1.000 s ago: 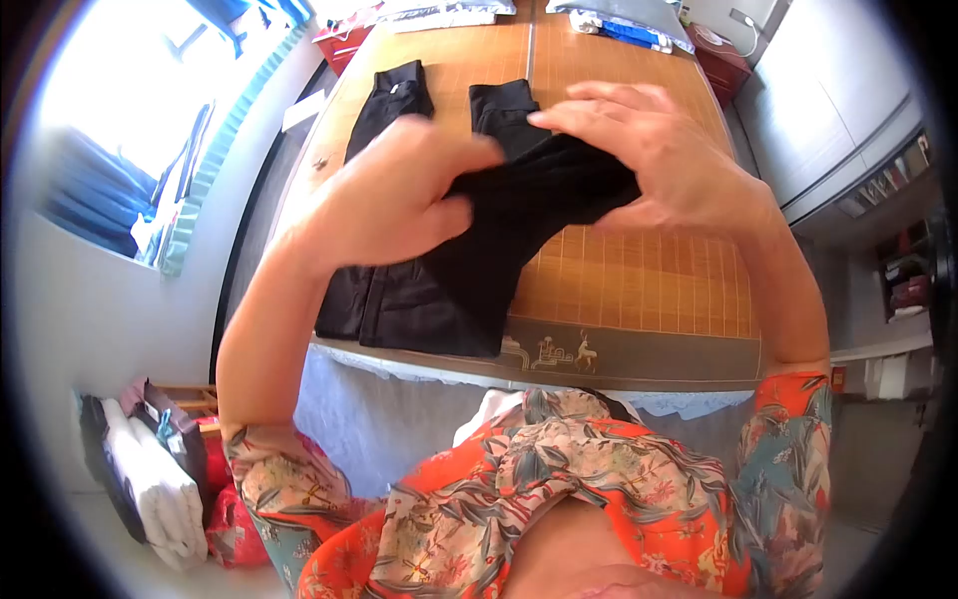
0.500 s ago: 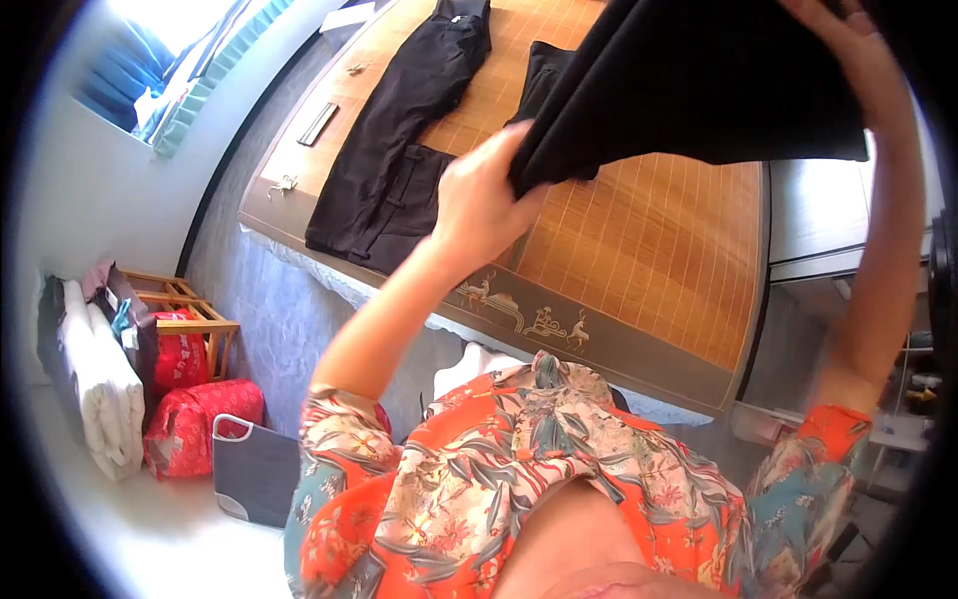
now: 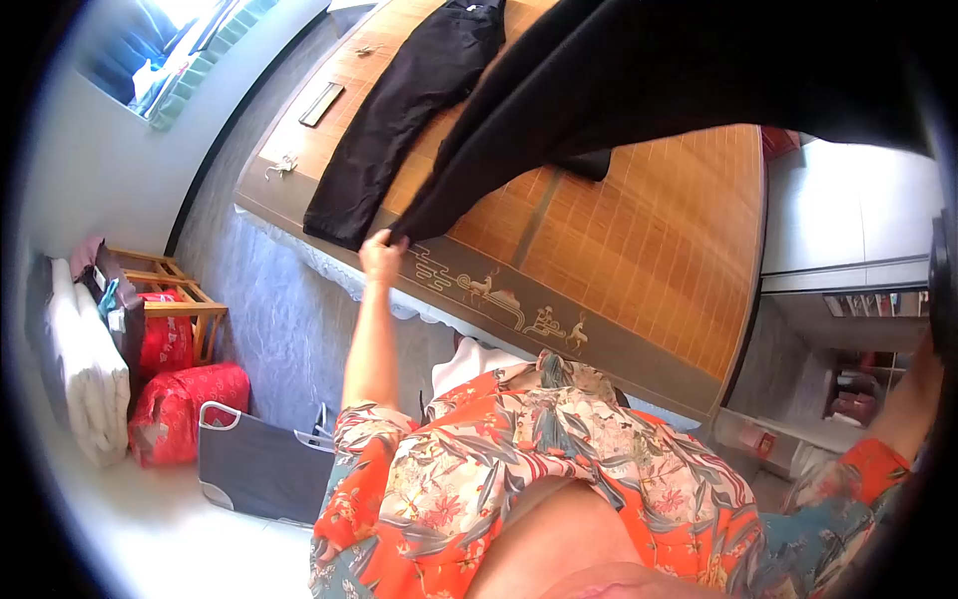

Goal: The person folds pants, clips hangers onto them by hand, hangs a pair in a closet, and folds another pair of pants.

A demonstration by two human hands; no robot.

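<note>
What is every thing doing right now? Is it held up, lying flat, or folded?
Left hand: shut, pinching one end of the black garment.
Black garment: lifted, stretched out above the mat.
Right hand: out of view.
Black trousers: lying flat on the mat.
Bamboo mat: spread flat.
White bundle: folded, standing by the wall.
Red bag: on the floor, closed.

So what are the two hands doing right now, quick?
Left hand: closed, pinching a corner of the black cloth, held up over the mat.
Right hand: out of view; only its arm shows at the right edge.
</note>
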